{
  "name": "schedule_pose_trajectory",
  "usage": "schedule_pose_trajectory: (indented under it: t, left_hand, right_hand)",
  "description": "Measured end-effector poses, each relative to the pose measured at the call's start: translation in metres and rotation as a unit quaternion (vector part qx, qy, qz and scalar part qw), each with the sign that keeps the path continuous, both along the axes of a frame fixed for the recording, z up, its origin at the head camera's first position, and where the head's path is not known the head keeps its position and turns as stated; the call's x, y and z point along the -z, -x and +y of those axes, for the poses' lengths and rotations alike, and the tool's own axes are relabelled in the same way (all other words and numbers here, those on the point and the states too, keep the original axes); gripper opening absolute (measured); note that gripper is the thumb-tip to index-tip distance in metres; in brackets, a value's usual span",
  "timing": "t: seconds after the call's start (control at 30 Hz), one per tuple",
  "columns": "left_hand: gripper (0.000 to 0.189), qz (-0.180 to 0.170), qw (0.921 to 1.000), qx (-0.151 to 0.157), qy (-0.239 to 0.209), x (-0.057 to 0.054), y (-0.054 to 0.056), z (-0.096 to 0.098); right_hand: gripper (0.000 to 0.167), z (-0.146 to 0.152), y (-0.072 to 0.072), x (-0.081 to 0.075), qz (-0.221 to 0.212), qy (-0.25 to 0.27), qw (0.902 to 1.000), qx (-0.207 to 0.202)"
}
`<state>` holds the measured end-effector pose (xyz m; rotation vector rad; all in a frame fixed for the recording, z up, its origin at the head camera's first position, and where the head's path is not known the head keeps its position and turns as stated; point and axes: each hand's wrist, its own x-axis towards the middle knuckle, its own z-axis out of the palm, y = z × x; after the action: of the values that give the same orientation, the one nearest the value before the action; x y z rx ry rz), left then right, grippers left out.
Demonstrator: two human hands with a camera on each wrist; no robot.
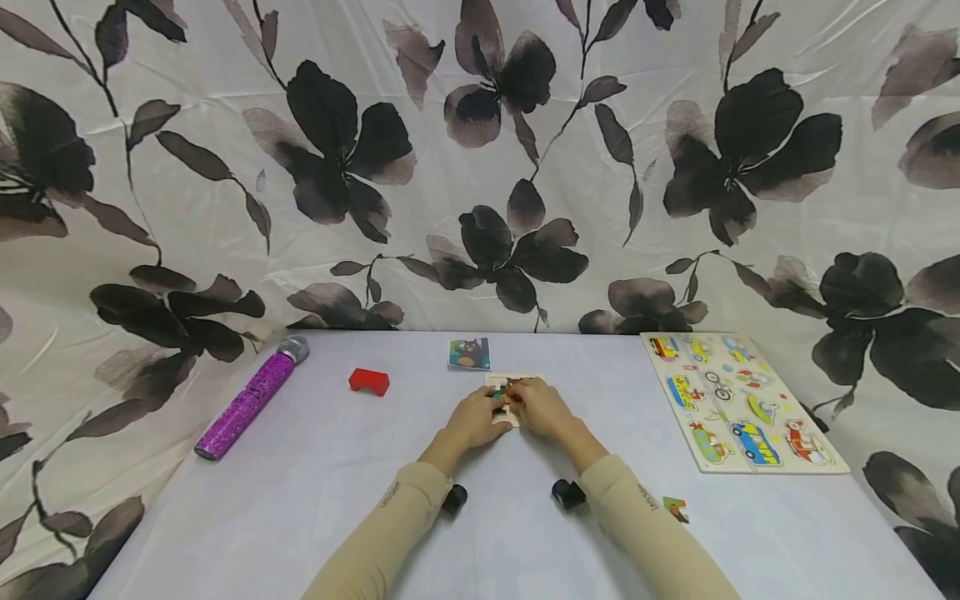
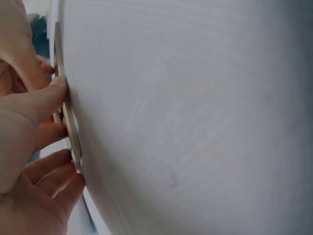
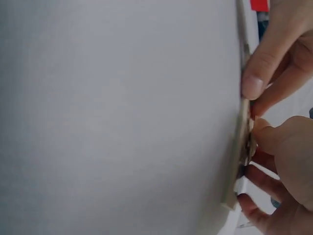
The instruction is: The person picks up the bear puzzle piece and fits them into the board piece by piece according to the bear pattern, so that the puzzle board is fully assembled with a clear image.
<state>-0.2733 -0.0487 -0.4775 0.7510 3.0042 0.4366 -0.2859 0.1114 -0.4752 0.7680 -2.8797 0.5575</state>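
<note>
A small wooden jigsaw board with a coloured picture lies mid-table between both hands. My left hand holds it at the left and near edges; in the left wrist view the thumb lies along the board's edge. From the other side, my right hand reaches over the board. Thumb and index finger pinch a thin brownish puzzle piece at the board's surface, largely hidden by the fingertips. The remaining right fingers rest near the board's end.
Behind the hands lies a picture card, with a red arch block to its left. Farther left is a purple glittery microphone. A large vehicle puzzle board occupies the right, and one loose puzzle piece lies beside the right sleeve.
</note>
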Motion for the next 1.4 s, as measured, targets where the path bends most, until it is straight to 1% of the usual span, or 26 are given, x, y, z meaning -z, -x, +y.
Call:
schedule_pose_trajectory:
  t: [0.13,0.27,0.4,0.57,0.73,0.9,1.17,1.27,1.4]
  left_hand:
    - [0.053,0.001,1.0,0.002,-0.007,-0.001,-0.001,0.0]
    - [0.054,-0.003,0.9999,0.002,-0.01,-0.004,-0.003,0.002]
    - [0.054,-0.011,0.9999,-0.002,-0.013,-0.005,-0.003,0.003]
    - [0.054,-0.012,0.9998,-0.005,-0.015,-0.005,-0.002,0.003]
    - [0.055,-0.003,0.9998,-0.003,-0.02,-0.005,-0.002,0.002]
    - [0.054,-0.003,0.9995,-0.001,-0.033,-0.005,-0.002,0.001]
    - [0.056,-0.004,0.9988,-0.009,-0.049,-0.003,-0.003,-0.002]
    - [0.054,-0.005,0.9988,-0.005,-0.048,-0.003,-0.005,-0.003]
    - [0.053,-0.004,0.9992,0.002,-0.04,-0.003,-0.005,-0.003]
  right_hand:
    - [0.033,0.0,0.001,-0.002,-0.019,-0.044,0.9988,0.01]
    - [0.031,0.0,0.001,-0.004,-0.027,-0.063,0.9976,0.011]
    - [0.031,0.001,0.0,-0.005,-0.028,-0.069,0.9971,0.016]
    - [0.033,0.0,-0.002,-0.005,-0.022,-0.069,0.9971,0.026]
    - [0.033,-0.003,-0.002,-0.006,-0.018,-0.078,0.9961,0.037]
    - [0.032,-0.006,-0.001,-0.008,-0.027,-0.084,0.9949,0.048]
    - [0.027,-0.012,-0.001,-0.005,-0.022,-0.086,0.9945,0.055]
    - [0.024,-0.014,-0.001,-0.006,-0.026,-0.089,0.9941,0.055]
    - [0.023,-0.014,0.0,-0.008,-0.032,-0.079,0.9947,0.057]
